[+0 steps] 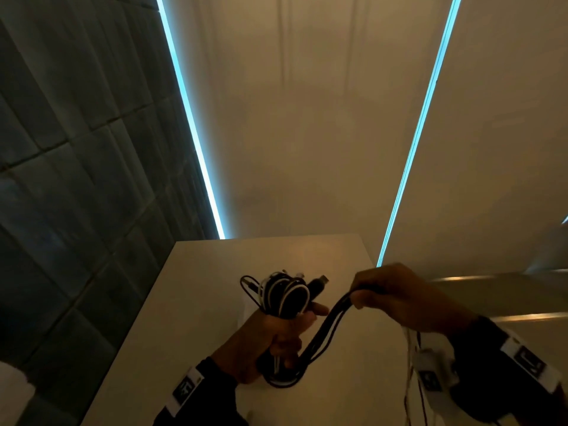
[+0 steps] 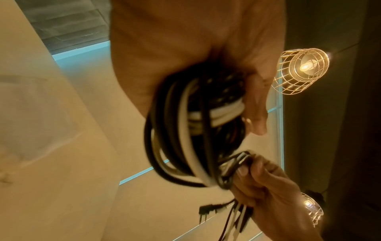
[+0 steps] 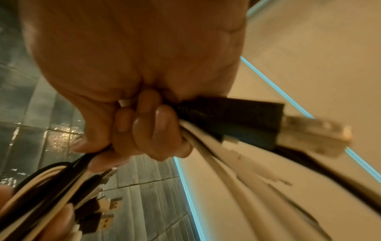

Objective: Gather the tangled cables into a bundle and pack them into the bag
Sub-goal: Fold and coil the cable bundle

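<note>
Cables in one coil, left hand, right hand gripping

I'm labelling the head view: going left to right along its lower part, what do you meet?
Left hand → coiled cable bundle → loose cable strands → right hand

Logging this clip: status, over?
Left hand grips coiled cable bundle. Right hand holds loose cable ends. Bag not in view.
</note>
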A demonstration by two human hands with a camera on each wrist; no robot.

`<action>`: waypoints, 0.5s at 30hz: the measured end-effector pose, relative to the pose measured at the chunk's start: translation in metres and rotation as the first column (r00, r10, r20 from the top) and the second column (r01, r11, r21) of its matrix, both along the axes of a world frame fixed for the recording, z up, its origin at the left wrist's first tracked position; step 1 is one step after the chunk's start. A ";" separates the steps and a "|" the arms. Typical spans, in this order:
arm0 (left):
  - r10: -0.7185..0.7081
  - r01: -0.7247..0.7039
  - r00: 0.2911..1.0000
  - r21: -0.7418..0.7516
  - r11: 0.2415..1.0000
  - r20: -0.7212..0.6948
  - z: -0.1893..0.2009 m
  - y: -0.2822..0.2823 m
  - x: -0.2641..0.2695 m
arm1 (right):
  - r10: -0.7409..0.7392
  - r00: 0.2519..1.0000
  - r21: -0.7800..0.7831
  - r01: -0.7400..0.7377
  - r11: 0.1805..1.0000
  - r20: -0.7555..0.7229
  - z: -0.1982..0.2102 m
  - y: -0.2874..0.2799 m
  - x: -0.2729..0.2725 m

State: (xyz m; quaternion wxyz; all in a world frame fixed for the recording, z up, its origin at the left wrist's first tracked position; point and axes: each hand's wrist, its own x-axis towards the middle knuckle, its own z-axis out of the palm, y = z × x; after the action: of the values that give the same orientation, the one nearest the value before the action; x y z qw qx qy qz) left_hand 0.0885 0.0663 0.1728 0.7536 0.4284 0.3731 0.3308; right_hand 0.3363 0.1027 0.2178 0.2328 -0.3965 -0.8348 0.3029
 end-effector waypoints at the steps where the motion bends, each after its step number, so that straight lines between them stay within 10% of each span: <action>1: -0.012 0.013 1.000 0.012 1.000 -0.013 0.001 -0.003 0.003 | 0.004 0.999 0.030 -0.006 1.000 0.040 0.005 0.003 -0.003; 15: -0.046 0.128 0.952 0.255 0.958 -0.304 -0.003 -0.005 0.015 | 0.097 0.972 0.147 -0.130 0.981 0.214 -0.005 0.022 -0.023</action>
State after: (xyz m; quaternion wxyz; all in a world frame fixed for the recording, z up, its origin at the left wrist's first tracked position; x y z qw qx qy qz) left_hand 0.1031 0.0614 0.1699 0.6374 0.5886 0.4128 0.2773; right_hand 0.3131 0.1247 0.2129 0.1583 -0.3571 -0.8974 0.2051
